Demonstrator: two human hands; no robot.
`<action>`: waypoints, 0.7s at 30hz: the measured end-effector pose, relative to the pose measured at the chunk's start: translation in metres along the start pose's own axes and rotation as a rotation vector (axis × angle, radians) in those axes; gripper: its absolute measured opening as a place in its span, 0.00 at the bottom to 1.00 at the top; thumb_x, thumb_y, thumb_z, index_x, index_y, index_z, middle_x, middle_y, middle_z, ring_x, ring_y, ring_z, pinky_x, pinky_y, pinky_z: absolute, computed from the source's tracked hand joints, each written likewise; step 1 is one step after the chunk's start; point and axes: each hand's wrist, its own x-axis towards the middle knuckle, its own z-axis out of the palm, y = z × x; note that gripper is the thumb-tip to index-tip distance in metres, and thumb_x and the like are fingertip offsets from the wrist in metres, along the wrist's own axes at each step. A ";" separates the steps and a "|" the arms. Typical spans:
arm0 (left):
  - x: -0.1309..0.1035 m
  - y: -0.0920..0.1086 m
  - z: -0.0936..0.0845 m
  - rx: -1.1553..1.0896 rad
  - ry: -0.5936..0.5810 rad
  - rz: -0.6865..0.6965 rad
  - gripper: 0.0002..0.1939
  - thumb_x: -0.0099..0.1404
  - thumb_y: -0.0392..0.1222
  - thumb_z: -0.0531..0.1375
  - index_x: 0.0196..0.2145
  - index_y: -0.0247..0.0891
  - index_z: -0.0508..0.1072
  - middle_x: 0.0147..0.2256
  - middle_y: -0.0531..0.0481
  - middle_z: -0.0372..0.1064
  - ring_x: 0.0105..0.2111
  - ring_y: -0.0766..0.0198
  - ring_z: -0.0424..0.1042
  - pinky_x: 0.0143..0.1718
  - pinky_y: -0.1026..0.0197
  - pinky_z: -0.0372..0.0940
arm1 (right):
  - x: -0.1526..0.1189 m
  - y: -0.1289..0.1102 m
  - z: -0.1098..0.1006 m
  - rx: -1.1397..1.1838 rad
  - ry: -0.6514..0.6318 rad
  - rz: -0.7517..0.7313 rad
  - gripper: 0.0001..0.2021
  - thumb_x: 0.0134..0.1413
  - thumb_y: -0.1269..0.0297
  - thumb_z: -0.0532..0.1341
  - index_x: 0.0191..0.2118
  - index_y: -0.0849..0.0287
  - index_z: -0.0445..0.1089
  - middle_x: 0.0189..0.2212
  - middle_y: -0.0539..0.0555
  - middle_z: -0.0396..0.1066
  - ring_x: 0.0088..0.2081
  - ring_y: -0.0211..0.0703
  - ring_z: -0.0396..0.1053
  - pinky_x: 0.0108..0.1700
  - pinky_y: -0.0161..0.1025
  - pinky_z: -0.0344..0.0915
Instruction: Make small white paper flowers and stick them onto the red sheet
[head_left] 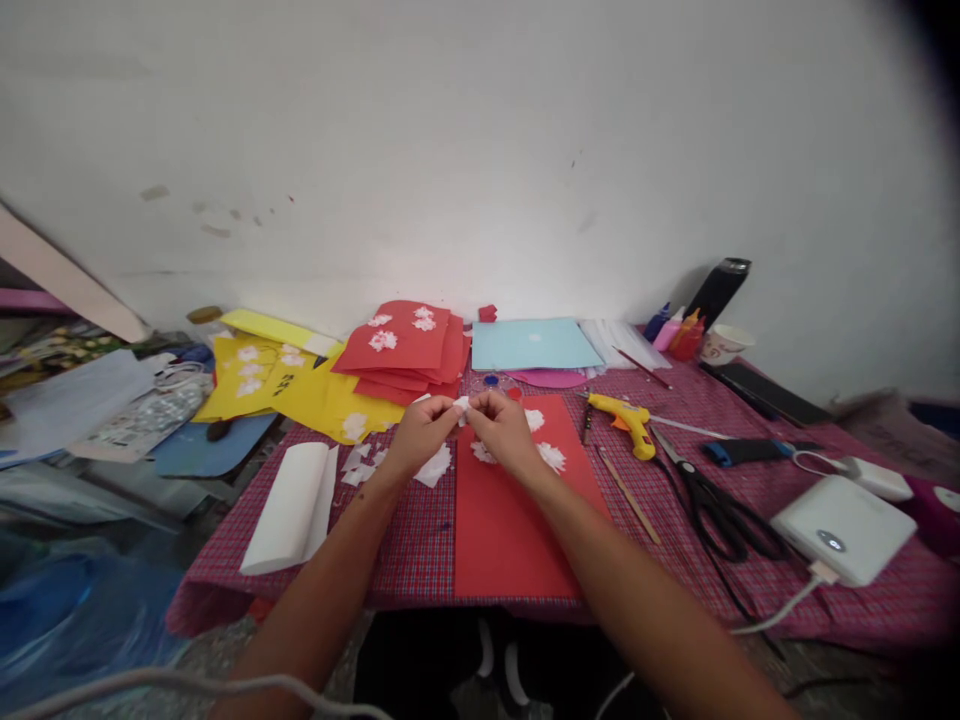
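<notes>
Between the fingertips of my left hand and my right hand is a small piece of white tissue paper, pinched from both sides. Both hands are closed and held over the top left of a red sheet of paper. Ruffled white tissue flowers sit on that sheet, some partly hidden by my right hand. Beside my left wrist lie loose white tissue pieces and smaller scraps. A folded white tissue stack rests farther left.
Red sheets with white flowers and yellow sheets are piled at the back left. On the right lie a yellow glue gun, black scissors, a wooden stick and a white power box. Behind stand a black flask and paint bottles.
</notes>
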 end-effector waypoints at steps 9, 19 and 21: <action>0.001 -0.002 -0.002 -0.106 0.120 -0.089 0.13 0.60 0.49 0.62 0.27 0.35 0.72 0.22 0.53 0.68 0.22 0.69 0.65 0.25 0.66 0.59 | 0.004 0.001 -0.002 0.309 -0.007 0.235 0.08 0.48 0.60 0.61 0.25 0.57 0.64 0.12 0.43 0.61 0.13 0.33 0.55 0.16 0.31 0.49; 0.001 0.000 -0.002 -0.177 0.134 -0.111 0.13 0.59 0.48 0.63 0.27 0.35 0.72 0.22 0.52 0.70 0.22 0.69 0.66 0.25 0.67 0.60 | 0.005 -0.004 -0.004 0.494 0.027 0.318 0.10 0.44 0.60 0.65 0.25 0.58 0.65 0.12 0.44 0.62 0.13 0.31 0.55 0.15 0.30 0.49; 0.000 0.000 -0.002 -0.185 0.147 -0.122 0.13 0.58 0.48 0.63 0.27 0.35 0.72 0.22 0.52 0.70 0.22 0.69 0.66 0.26 0.67 0.60 | 0.005 -0.005 -0.004 0.520 0.047 0.328 0.10 0.43 0.60 0.66 0.26 0.58 0.65 0.12 0.44 0.62 0.14 0.32 0.55 0.16 0.30 0.50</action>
